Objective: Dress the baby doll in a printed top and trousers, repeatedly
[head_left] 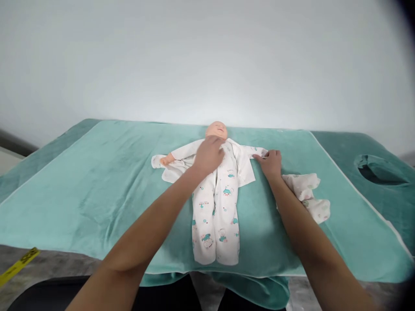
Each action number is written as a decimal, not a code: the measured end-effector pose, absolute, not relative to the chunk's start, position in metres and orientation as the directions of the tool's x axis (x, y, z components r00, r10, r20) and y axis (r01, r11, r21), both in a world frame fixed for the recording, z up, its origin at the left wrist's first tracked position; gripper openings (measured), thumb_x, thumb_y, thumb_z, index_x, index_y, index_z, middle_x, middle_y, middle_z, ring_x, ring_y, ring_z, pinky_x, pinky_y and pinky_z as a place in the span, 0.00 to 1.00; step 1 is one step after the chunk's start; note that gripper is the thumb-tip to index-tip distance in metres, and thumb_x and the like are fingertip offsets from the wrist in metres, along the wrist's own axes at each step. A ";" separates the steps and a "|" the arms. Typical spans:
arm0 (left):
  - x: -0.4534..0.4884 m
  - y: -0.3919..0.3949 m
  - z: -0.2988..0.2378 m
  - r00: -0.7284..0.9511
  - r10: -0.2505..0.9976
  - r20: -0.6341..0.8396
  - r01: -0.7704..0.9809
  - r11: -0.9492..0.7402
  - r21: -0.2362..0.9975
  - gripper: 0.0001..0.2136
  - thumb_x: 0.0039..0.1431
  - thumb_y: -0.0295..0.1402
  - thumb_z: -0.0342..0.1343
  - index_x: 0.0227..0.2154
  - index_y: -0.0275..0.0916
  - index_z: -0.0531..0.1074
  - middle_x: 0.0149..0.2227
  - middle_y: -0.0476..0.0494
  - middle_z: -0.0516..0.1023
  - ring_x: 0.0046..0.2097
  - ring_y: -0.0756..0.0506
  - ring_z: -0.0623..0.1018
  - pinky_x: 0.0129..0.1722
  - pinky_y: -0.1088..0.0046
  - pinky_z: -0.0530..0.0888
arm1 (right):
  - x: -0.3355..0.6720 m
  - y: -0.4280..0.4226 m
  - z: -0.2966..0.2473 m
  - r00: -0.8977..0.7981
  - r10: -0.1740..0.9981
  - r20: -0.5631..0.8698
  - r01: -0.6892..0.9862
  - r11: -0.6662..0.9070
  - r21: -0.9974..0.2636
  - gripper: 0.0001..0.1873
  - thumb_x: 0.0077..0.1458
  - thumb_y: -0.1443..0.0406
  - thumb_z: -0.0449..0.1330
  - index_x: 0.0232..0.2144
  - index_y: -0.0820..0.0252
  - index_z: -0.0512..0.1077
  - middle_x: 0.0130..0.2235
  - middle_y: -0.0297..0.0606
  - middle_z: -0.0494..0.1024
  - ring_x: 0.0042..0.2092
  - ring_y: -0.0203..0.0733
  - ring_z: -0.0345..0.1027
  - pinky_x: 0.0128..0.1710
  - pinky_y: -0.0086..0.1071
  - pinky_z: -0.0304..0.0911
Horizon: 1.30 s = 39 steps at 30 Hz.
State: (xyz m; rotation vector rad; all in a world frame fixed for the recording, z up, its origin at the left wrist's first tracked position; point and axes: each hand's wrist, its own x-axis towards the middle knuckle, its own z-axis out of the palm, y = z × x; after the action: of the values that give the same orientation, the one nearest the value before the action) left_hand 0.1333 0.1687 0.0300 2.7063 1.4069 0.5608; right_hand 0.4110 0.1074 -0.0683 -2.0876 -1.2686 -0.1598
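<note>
A baby doll [216,129] lies on its back, head toward the wall, in white footed trousers [215,216] with teal and pink prints. Its white baby shirt [246,170] is spread to both sides, with the front hanging open. One doll hand [167,160] pokes out of the sleeve at the left. Curled over the doll's upper chest near the collar is my left hand [210,153], its fingertips partly hidden, closed on the shirt. My right hand [271,163] pinches the end of the other sleeve [258,151], where no doll hand shows.
A crumpled white printed cloth [306,192] lies beside my right forearm. Teal covers [81,190] drape the table, with an oval hole [382,169] at the right end. A pale wall [207,60] stands behind. Yellow tape [19,265] shows at lower left.
</note>
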 end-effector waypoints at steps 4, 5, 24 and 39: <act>0.191 0.179 0.040 0.640 0.763 0.088 0.759 -0.646 0.080 0.15 0.61 0.32 0.52 0.47 0.33 0.77 0.52 0.31 0.76 0.57 0.36 0.71 0.57 0.58 0.66 | 0.407 0.103 -0.058 0.513 0.781 0.355 0.806 -0.297 -0.511 0.20 0.53 0.50 0.66 0.26 0.55 0.63 0.37 0.45 0.70 0.45 0.52 0.64 0.49 0.42 0.62; 0.196 0.181 0.043 0.632 0.775 0.029 0.773 -0.632 0.049 0.15 0.60 0.33 0.53 0.46 0.32 0.77 0.52 0.30 0.76 0.57 0.35 0.71 0.58 0.57 0.64 | 0.405 0.103 -0.057 0.514 0.784 0.347 0.803 -0.298 -0.517 0.20 0.53 0.50 0.66 0.26 0.55 0.63 0.38 0.45 0.70 0.44 0.51 0.64 0.48 0.41 0.62; 0.189 0.208 0.030 0.561 0.819 -0.119 0.820 -0.570 -0.061 0.19 0.56 0.34 0.60 0.52 0.39 0.75 0.57 0.30 0.72 0.58 0.31 0.68 0.58 0.44 0.60 | 0.400 0.105 -0.056 0.586 0.746 0.317 0.761 -0.372 -0.531 0.13 0.62 0.60 0.53 0.28 0.59 0.69 0.34 0.39 0.73 0.33 0.41 0.55 0.33 0.34 0.42; 0.217 0.198 0.027 0.620 0.779 -0.098 0.780 -0.625 -0.034 0.23 0.56 0.27 0.59 0.56 0.33 0.70 0.54 0.28 0.75 0.53 0.34 0.74 0.54 0.54 0.63 | 0.406 0.110 -0.068 0.559 0.752 0.348 0.798 -0.374 -0.474 0.18 0.63 0.57 0.51 0.26 0.59 0.71 0.35 0.40 0.74 0.33 0.41 0.57 0.33 0.34 0.45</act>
State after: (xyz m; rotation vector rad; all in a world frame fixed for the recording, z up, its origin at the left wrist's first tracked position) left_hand 0.2166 0.1981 0.0267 2.8167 1.3552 -0.1616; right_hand 0.4063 0.1104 -0.0679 -2.1902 -1.2380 -0.0974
